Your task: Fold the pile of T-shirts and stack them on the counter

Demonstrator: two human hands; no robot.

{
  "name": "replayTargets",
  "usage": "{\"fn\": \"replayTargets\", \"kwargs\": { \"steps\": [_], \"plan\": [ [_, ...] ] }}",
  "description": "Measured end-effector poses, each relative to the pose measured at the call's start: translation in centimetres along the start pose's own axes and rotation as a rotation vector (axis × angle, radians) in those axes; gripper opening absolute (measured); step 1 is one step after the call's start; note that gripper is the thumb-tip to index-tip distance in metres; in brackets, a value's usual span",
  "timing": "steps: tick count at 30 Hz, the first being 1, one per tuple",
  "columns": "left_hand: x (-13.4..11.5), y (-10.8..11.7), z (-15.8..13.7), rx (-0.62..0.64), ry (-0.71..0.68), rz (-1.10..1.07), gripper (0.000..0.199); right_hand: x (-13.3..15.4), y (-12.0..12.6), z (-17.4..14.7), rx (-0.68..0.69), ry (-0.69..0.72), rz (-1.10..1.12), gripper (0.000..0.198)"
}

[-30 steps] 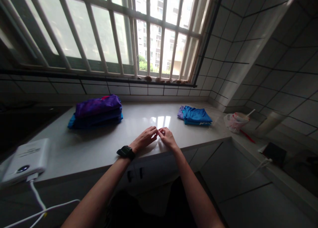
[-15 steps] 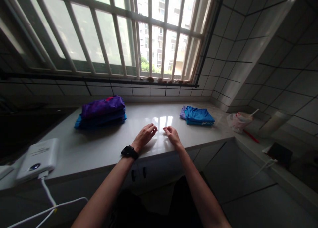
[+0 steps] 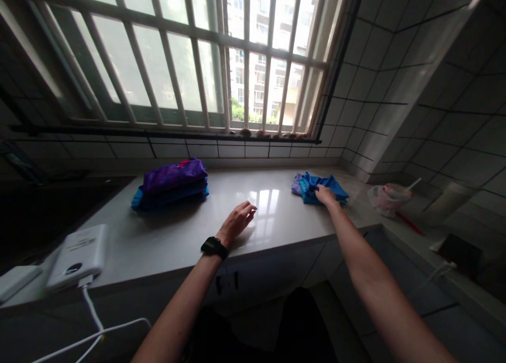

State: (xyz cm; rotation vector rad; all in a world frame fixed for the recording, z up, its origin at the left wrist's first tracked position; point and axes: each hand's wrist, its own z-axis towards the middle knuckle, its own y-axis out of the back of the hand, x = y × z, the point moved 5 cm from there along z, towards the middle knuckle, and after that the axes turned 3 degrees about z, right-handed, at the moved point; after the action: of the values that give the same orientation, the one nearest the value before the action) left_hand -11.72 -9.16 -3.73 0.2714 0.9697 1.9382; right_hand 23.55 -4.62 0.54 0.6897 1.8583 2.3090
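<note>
My right hand (image 3: 326, 195) pinches the top blue cloth (image 3: 326, 183) of a small folded pile at the right of the counter, and the fabric bunches up at the fingertips. Under and beside it show a teal layer and a lavender piece (image 3: 296, 185). My left hand (image 3: 237, 219), with a black watch on the wrist, is over the middle of the white countertop, fingers loosely curved and apart, holding nothing. To its left lies a thicker folded stack, purple cloth (image 3: 174, 176) on top of blue cloth (image 3: 177, 196).
A white power bank (image 3: 79, 255) with a cable plugged in sits at the front left, beside a dark sink (image 3: 31, 215). A plastic-wrapped cup (image 3: 389, 198) and a red object (image 3: 410, 223) are in the right corner. A barred window rises behind the counter.
My right hand has moved from the middle of the counter to the right pile and gripped the blue cloth, which is now wrinkled. My left hand stays over the counter's middle.
</note>
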Motion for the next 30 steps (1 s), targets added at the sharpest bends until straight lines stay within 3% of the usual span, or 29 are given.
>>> {"fn": "replayTargets", "kwargs": {
  "steps": [6,9,11,13,17,20,21,23,25,26,28,30],
  "plan": [
    [0.0,-0.1,0.0,0.019,0.016,0.022,0.018,0.7,3.0,1.6,-0.035,-0.059,-0.019,0.038],
    [0.0,-0.2,0.0,0.037,0.020,0.028,0.020,2.3,5.9,1.4,-0.228,0.002,0.040,0.039],
    [0.0,-0.2,0.0,0.052,0.022,0.032,0.020,4.0,8.1,1.2,-0.410,0.107,0.139,0.041],
    [0.0,-0.1,0.0,0.062,0.021,0.036,0.019,6.1,10.1,1.3,-0.501,0.231,0.261,0.044],
    [-0.1,0.0,0.1,0.076,0.028,0.029,0.017,10.1,12.7,3.3,-0.355,0.409,0.535,0.054],
    [-0.2,0.1,0.1,0.066,0.040,0.026,0.016,11.4,13.6,3.4,-0.458,0.431,0.772,0.056],
    [-0.1,0.2,0.1,0.057,0.046,0.030,0.016,11.6,13.1,2.9,-0.498,0.435,0.820,0.052],
    [0.0,0.2,0.1,0.038,0.056,0.048,0.016,12.1,10.6,1.3,-0.452,0.462,0.846,0.041],
    [0.1,0.2,0.1,0.028,0.057,0.075,0.016,12.7,6.4,-0.8,-0.232,0.500,0.819,0.032],
    [0.1,0.2,0.1,0.026,0.055,0.088,0.015,12.6,4.2,-2.0,-0.183,0.498,0.828,0.034],
    [0.2,0.1,-0.1,0.028,0.048,0.107,0.014,11.7,0.4,-4.3,-0.210,0.420,0.822,0.044],
    [0.2,0.0,-0.2,0.037,0.036,0.115,0.014,11.2,-3.3,-6.4,-0.142,0.361,0.701,0.047]
  ]
}}
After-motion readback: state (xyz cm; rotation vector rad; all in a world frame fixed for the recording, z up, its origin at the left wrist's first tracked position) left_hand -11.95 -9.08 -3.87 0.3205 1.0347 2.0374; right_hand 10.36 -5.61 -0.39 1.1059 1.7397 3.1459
